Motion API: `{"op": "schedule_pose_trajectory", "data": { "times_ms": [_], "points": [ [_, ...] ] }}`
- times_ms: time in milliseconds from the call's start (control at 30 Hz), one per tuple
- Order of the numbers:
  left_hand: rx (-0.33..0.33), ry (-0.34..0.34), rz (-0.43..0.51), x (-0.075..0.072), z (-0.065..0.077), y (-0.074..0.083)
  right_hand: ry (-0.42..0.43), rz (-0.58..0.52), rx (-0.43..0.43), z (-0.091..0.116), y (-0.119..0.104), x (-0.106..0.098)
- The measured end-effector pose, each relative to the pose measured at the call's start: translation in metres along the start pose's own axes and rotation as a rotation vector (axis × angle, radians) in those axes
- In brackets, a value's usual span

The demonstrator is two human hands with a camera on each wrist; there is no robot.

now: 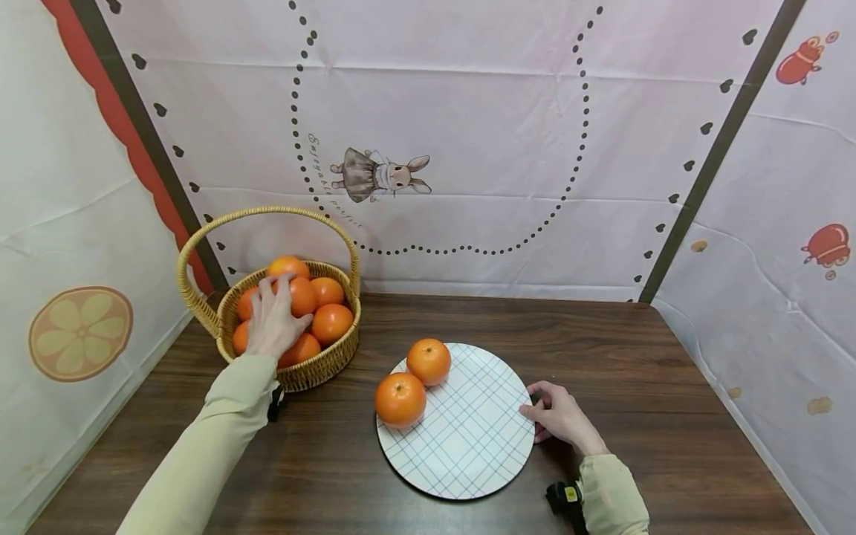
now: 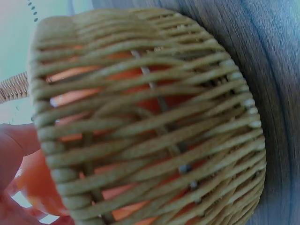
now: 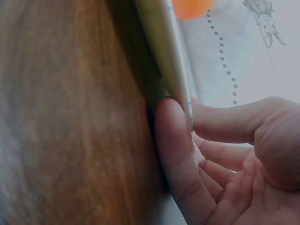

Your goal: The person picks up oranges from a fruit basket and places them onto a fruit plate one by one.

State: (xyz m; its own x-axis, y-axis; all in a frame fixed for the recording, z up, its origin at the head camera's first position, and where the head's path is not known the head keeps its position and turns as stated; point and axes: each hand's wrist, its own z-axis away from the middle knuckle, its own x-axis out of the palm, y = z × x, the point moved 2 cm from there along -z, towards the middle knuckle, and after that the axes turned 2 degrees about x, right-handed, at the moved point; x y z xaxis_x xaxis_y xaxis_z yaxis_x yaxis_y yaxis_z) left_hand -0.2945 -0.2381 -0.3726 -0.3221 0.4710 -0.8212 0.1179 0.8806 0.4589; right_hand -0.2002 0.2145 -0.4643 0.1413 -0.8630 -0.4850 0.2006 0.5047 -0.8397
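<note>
My left hand (image 1: 270,323) reaches into a wicker basket (image 1: 328,368) at the left. Its fingers and thumb curl round an orange (image 1: 302,296) among several others; the left wrist view shows part of the hand and an orange (image 2: 41,185) beyond the woven side. At the right edge of a round plate (image 1: 468,438) with a blue check pattern, my right hand (image 1: 565,420) pinches the rim. In the right wrist view, thumb and a finger lie on opposite faces of that rim. Two oranges, a nearer one (image 1: 400,400) and a farther one (image 1: 429,362), sit on the plate's left side.
The basket's tall handle (image 1: 267,211) arches above the fruit. Everything stands on a dark wooden table (image 1: 669,416), with a printed cloth (image 1: 468,148) hanging behind it and at both sides.
</note>
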Motion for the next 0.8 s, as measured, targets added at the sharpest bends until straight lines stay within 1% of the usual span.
{"op": "schedule_pose_trajectory", "data": {
  "times_ms": [200,367,467,533,667,800],
  "points": [
    [0.013,0.050,0.029,0.000,0.004,0.007,0.003,0.001,0.006,0.000,0.000,0.000],
    [0.046,0.132,0.075,0.000,0.007,0.014,0.003,0.001,0.006,0.001,-0.001,0.000],
    [0.052,0.161,0.100,0.000,0.011,0.019,0.002,0.002,0.004,0.001,-0.001,0.000],
    [0.042,0.157,0.116,0.000,0.015,0.022,0.001,0.002,0.001,0.002,-0.001,0.000],
    [0.003,0.129,0.148,-0.001,0.023,0.028,-0.001,0.000,-0.007,0.002,-0.001,0.000],
    [0.000,0.116,0.164,-0.001,0.031,0.035,-0.005,0.006,-0.016,0.002,-0.001,0.000]
  ]
}}
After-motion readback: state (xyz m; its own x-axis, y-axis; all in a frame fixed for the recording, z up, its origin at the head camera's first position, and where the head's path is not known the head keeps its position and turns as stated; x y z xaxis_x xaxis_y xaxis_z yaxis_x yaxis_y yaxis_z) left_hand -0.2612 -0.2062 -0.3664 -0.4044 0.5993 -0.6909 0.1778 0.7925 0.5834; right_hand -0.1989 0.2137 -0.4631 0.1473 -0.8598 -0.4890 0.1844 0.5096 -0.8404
